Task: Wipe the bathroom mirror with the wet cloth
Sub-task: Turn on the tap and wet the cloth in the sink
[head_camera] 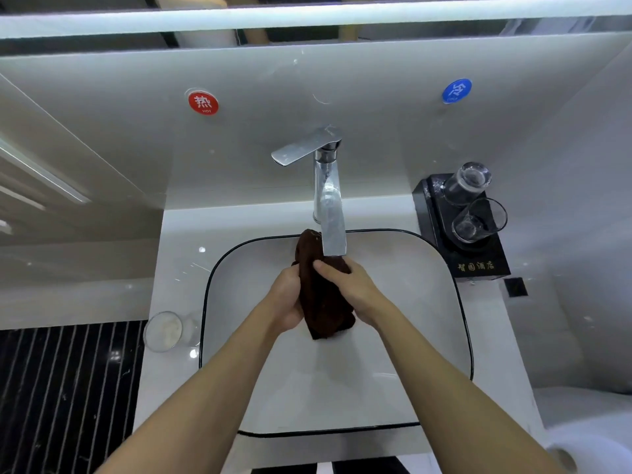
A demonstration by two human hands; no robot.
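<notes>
— Why are you holding the cloth [321, 295] there?
— I'm gripping it in both hands, left [287, 302] and right [349, 285], over the sink [458, 302] beneath the tap [330, 213], so drips are falling in before the mirror [102, 25].

Both forearms reach forward, converging; left hand [286, 299] cupped; right hand [349, 285] fingers [325, 268] curled, clamped closed.

White countertop [178, 268], glossy grey wall [376, 97] — hot, cold stickers, black striped floor [61, 398].
</notes>
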